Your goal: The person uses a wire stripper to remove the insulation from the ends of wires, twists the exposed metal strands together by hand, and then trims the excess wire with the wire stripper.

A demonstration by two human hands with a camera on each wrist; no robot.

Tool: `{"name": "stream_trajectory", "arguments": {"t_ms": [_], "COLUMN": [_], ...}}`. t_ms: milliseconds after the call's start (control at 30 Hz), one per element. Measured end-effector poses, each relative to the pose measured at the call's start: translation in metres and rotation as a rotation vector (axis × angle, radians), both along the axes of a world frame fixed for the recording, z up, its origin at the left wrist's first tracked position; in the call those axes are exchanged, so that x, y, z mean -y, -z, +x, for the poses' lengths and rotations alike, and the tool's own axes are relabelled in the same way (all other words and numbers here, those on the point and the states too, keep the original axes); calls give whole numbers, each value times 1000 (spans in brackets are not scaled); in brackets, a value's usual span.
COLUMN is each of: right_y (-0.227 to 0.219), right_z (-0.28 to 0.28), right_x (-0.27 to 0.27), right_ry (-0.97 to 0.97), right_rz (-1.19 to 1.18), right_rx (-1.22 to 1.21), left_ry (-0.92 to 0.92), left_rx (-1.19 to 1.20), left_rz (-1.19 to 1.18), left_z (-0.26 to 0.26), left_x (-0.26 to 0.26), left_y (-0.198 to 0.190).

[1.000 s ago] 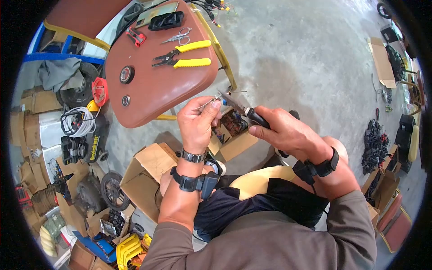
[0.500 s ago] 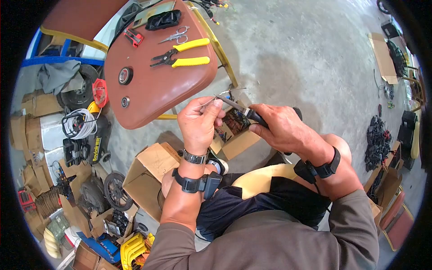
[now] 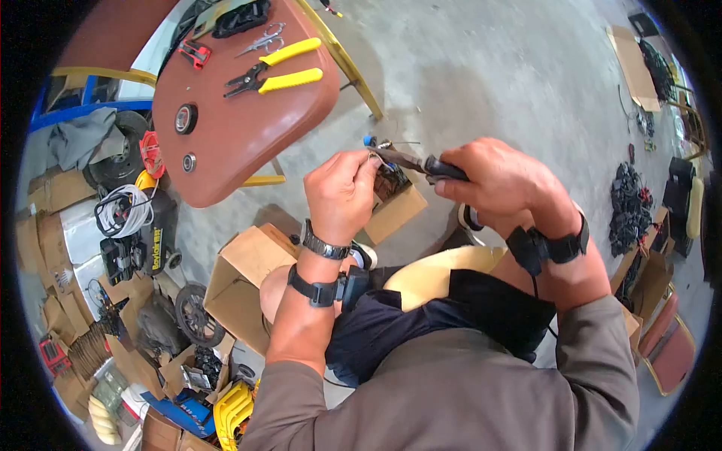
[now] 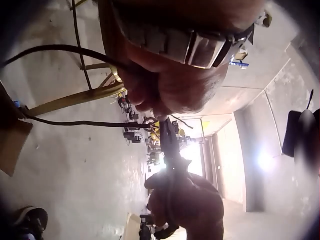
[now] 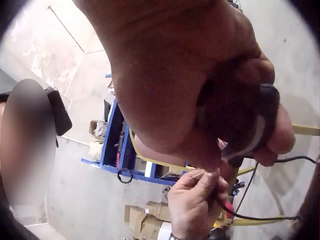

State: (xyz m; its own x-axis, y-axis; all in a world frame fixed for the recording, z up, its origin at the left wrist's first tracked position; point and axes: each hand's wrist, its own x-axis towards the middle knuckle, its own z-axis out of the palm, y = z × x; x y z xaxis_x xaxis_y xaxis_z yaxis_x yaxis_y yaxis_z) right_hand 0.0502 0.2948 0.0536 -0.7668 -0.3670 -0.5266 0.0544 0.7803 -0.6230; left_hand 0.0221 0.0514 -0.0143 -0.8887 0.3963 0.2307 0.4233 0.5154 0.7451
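In the head view my left hand (image 3: 342, 195) pinches the end of a thin cable between thumb and fingertips. In the left wrist view a black cable (image 4: 75, 123) runs up to those fingers, with short thin wire ends beside them. My right hand (image 3: 500, 177) grips long-nose pliers (image 3: 406, 160) by the black handles. Their narrow metal tip meets the left fingertips, at the wire end. In the right wrist view the right hand covers most of the pliers, and a dark handle (image 5: 270, 97) shows past the palm.
A brown padded chair (image 3: 248, 150) bears yellow-handled wire strippers (image 3: 282, 68), scissors (image 3: 263, 39), a red tool (image 3: 195, 54) and two tape rolls. Below the hands stands an open cardboard box (image 3: 398, 214) with parts. Another box (image 3: 244, 274) is beside the left knee.
The head view has shifted, so the chair sits further up and left. The hands stay together at the wire end; the left hand has turned more back-up, and the pliers lie more level.
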Motion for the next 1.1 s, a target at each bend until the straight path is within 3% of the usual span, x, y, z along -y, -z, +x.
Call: {"name": "stream_trajectory", "arguments": {"t_ms": [33, 167, 300, 500, 700, 1100], "right_y": [-5, 8, 10, 27, 61, 70], "right_z": [-2, -1, 5, 8, 9, 4], "right_x": [1, -4, 7, 23, 38, 57], "right_ry": [19, 72, 159, 174, 171, 196], "right_rz": [10, -142, -257, -306, -290, -108], "right_rx": [48, -12, -48, -230, -549, -694], "left_ry": [6, -204, -180, -98, -102, -89], "left_rx": [-6, 508, 639, 751, 791, 848], "left_rz": [-18, 341, 642, 936, 1064, 1207], "left_z": [0, 0, -10, -19, -22, -20], "left_x": [-1, -3, 9, 22, 20, 21], "left_y": [2, 2, 0, -1, -10, -14]}}
